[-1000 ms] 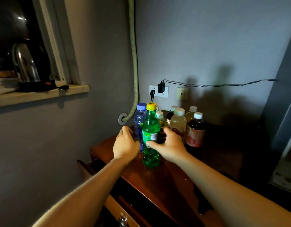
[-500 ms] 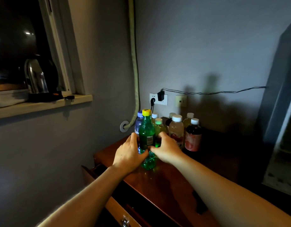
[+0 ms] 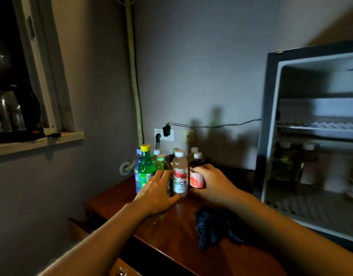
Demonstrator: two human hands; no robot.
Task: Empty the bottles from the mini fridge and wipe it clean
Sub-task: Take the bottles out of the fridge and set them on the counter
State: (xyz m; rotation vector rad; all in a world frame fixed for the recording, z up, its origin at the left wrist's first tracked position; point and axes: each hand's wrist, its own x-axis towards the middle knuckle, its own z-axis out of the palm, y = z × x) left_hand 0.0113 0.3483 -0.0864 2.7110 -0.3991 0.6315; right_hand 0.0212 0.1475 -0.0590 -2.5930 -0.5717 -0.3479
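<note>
Several bottles stand in a cluster at the back of the wooden table [image 3: 179, 232]. Among them are a green bottle [image 3: 144, 168] with a yellow cap, a pale bottle [image 3: 180, 176] with a red label, and a dark bottle [image 3: 195, 181] with a pink label. My right hand [image 3: 213, 184] grips the dark bottle. My left hand [image 3: 157, 191] lies with fairly straight fingers between the green and pale bottles, its thumb by the pale bottle's base. The mini fridge [image 3: 271, 124] stands open on the right, with more bottles [image 3: 291, 168] on its lower shelf.
A dark blue cloth [image 3: 215, 226] lies crumpled on the table near my right forearm. A drawer [image 3: 86, 226] hangs open at the table's front left. A kettle [image 3: 10, 114] sits on the window sill. Wall sockets [image 3: 164, 134] with a charger and cable are behind the bottles.
Both hands have let go of the green bottle. My right hand has moved right and taken hold of the dark bottle. The view has swung right, bringing the open fridge and the cloth into sight.
</note>
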